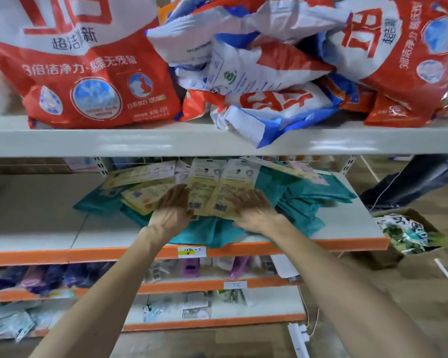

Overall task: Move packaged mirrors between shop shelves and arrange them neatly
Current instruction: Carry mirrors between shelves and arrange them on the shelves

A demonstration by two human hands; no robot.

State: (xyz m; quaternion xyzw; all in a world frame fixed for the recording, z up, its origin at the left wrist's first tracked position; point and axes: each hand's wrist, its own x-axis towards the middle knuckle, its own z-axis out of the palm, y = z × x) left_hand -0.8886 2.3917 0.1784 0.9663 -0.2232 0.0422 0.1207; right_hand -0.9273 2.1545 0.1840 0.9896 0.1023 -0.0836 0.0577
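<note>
So both your hands are up on the middle shelf (pixel 36 202) right now. Your left hand (pixel 172 208) lies flat with its fingers (pixel 176 195) straight, touching the left edge of two packaged mirrors (pixel 212 187), the yellowish cards with barcodes at the near end. Your right hand (pixel 254 210) is on top of the right-hand card, fingers (pixel 246 197) spread wide and pressing down. Neither hand is curled round anything as far as I can see.

The two cards sit side by side, overlapping a bit, between your hands. More yellow cards (pixel 145 195) lie just left of them, fanned out at odd angles. The whole lot rests on a messy heap of teal packs (pixel 308 197) that spreads across the shelf and hangs over its orange front edge near a yellow price tag (pixel 192 251).

On the top shelf (pixel 114 140) there are big red and white detergent bags (pixel 88 86), some slumped over. The lower shelves (pixel 192 286) hold small mixed goods, too blurry to name. Off to the right, a cardboard box (pixel 380 259) on the floor has printed packets in it.
</note>
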